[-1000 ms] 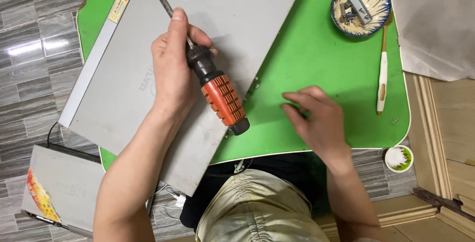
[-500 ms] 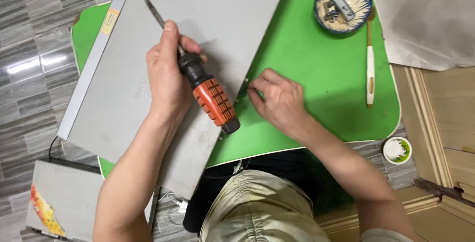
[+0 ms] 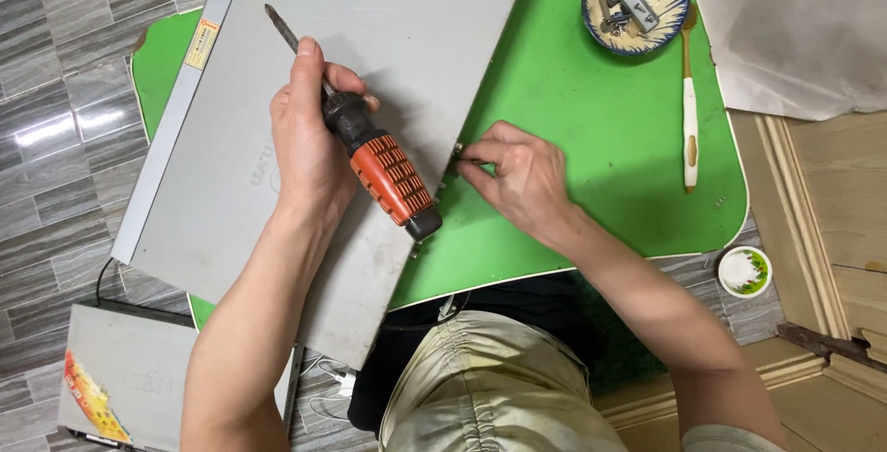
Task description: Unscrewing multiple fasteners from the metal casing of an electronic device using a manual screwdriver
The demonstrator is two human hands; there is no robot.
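My left hand [image 3: 309, 138] grips a screwdriver [image 3: 374, 152] with an orange and black handle; its shaft points up-left over a flat grey metal device casing [image 3: 370, 36]. The casing lies tilted across a green table [image 3: 591, 119]. My right hand [image 3: 522, 175] rests on the green table at the casing's right edge, its fingertips pinched on a small screw [image 3: 458, 149] at that edge.
A blue-patterned bowl [image 3: 636, 1] with metal parts sits at the table's back. Beside it lies a white-handled tool [image 3: 689, 105]. A second grey device [image 3: 120, 373] lies on the tiled floor at lower left. A small round cup [image 3: 745, 270] stands on the floor at right.
My right hand has slid left across the green table to the casing's edge and pinched there. My left hand with the screwdriver has stayed over the casing.
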